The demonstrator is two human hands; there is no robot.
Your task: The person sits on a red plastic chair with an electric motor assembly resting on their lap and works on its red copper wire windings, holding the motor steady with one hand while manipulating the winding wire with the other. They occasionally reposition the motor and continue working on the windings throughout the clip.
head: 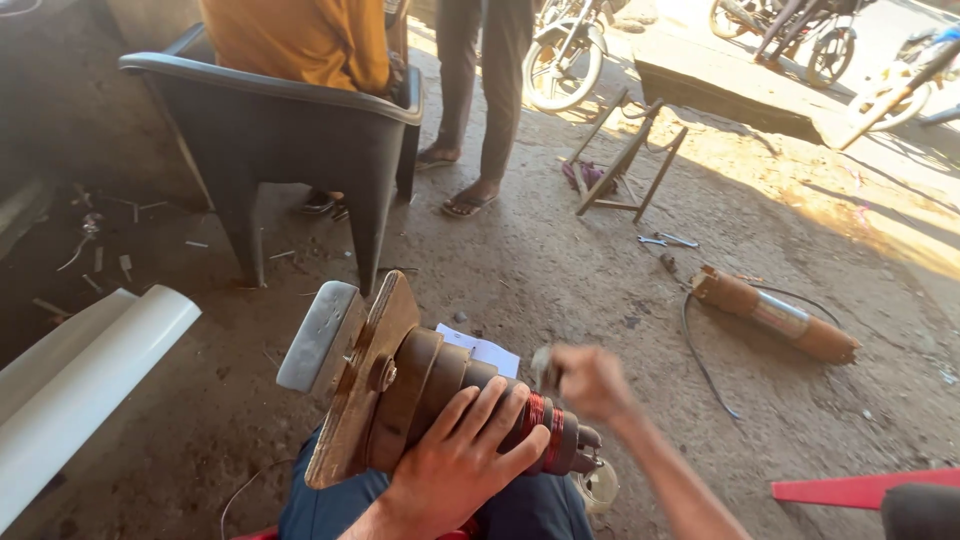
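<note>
A rusty brown cylindrical motor core [430, 395] with red copper windings lies across my lap, fixed to a wooden board [360, 385] with a grey block at its end. My left hand [465, 455] wraps over the cylinder near the red windings. My right hand [590, 385] is closed around a small metal tool at the cylinder's tip; the tool is blurred.
A dark plastic chair [290, 140] with a person in an orange shirt stands ahead; another person's legs [485, 100] are behind it. A rusty pump cylinder [775, 315] with a cable lies on the dirt at right, pliers [668, 240] and a wooden frame beyond. White panel at left.
</note>
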